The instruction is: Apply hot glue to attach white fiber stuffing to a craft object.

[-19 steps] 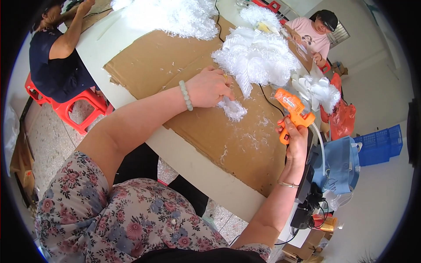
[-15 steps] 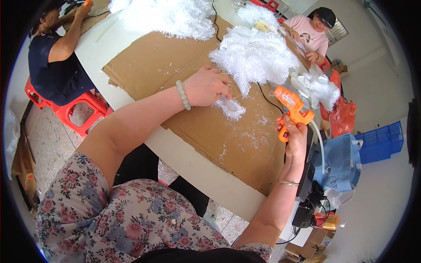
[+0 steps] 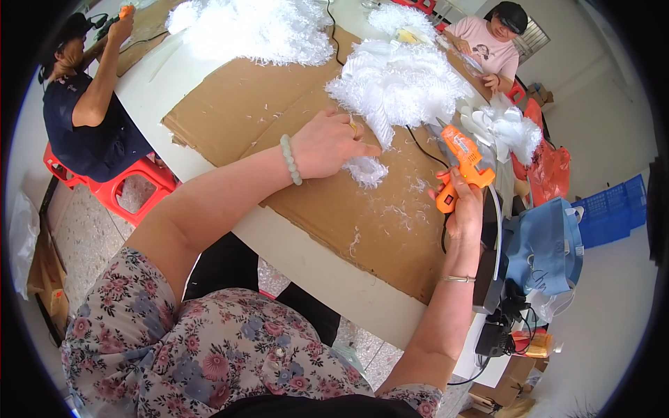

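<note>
My right hand [image 3: 463, 204] is wrapped round the handle of an orange hot glue gun [image 3: 465, 155]. The gun's nozzle points up and away from me, and a clear glue stick [image 3: 497, 233] trails from its back. Over the cardboard, my left hand [image 3: 331, 145] has its index finger stretched out above a small white fringed piece [image 3: 366, 171] lying on the sheet. The other fingers are partly bent, and their tips are hard to see. Just beyond it is a heap of white fringed pieces [image 3: 401, 83].
Loose white threads lie on the cardboard [image 3: 300, 202], which covers a white table [image 3: 279, 244]. A larger white fringed pile [image 3: 254, 31] sits at the far left. White petal-like pieces [image 3: 498, 132] and a blue bag [image 3: 547, 244] are on the right. Two other people work across the table.
My left index finger has straightened out over the small fringed piece. The glue gun has tilted and shifted slightly in my right hand. The person at left has raised a hand higher.
</note>
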